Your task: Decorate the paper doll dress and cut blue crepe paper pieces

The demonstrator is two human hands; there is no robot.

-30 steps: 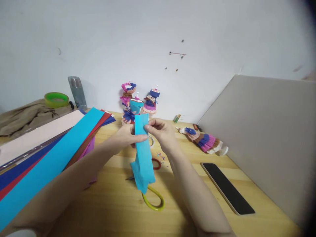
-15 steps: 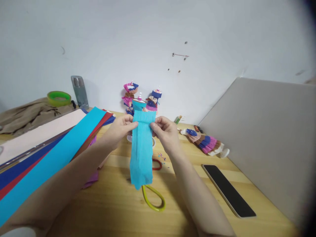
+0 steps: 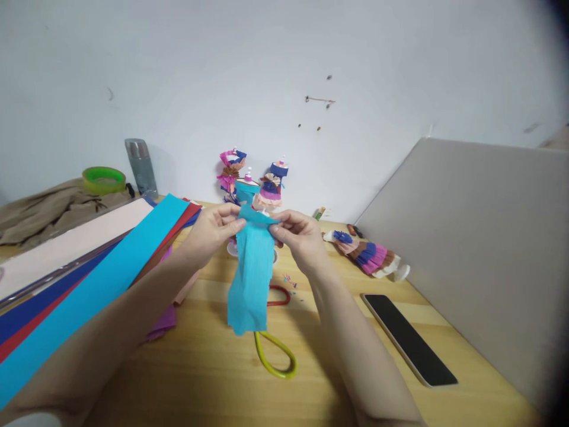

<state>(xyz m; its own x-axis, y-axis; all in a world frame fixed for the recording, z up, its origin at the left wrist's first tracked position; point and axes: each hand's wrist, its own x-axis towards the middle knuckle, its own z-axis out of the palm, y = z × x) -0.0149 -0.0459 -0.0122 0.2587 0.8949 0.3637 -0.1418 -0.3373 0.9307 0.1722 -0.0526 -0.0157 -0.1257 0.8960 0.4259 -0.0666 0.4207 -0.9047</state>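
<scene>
A strip of blue crepe paper (image 3: 253, 273) hangs between my hands above the table, its top edge folded over. My left hand (image 3: 216, 231) pinches its upper left edge, and my right hand (image 3: 297, 234) pinches the upper right. Below the strip, scissors (image 3: 278, 359) with a yellow and a red handle loop lie on the wood, their blades hidden. Just behind my hands stand small mannequin figures in paper dresses: one with a blue top (image 3: 246, 190), one in pink and brown (image 3: 231, 172), one in dark blue and pink (image 3: 273, 184). Their lower parts are partly covered.
Folded crepe paper sheets (image 3: 111, 264) lie at left, near brown cloth (image 3: 40, 207), a green tape roll (image 3: 104, 179) and a bottle (image 3: 141, 166). At right are a phone (image 3: 409, 338), a dressed figure lying down (image 3: 367, 255) and a grey panel (image 3: 466, 237). Paper scraps (image 3: 290, 281) lie mid-table.
The strip's top edge has tipped over into a fold, and its lower end has swung slightly left. Both hands still hold it at nearly the same spot.
</scene>
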